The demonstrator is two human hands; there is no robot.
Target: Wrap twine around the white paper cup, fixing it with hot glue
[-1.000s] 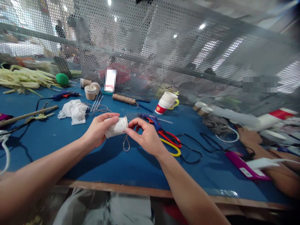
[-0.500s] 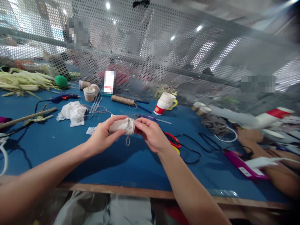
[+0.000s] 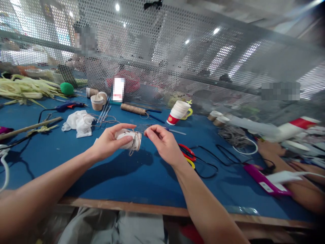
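My left hand grips a small white paper cup on its side above the blue table. Thin brown twine is wound round the cup's rim end, and a short loop hangs below it. My right hand is just right of the cup, its thumb and forefinger pinched together on the twine's end, a little apart from the rim.
Red and yellow scissors and a black cable lie right of my hands. A stack of paper cups, a twine spool, a white cloth, a glue gun and a wooden stick lie behind. Another person's arm rests at right. A mesh screen backs the table.
My right hand moved in against the cup's rim, laid twine round it, then drew slightly away to the right. The hanging loop grew shorter. The cup tilted a little lower.
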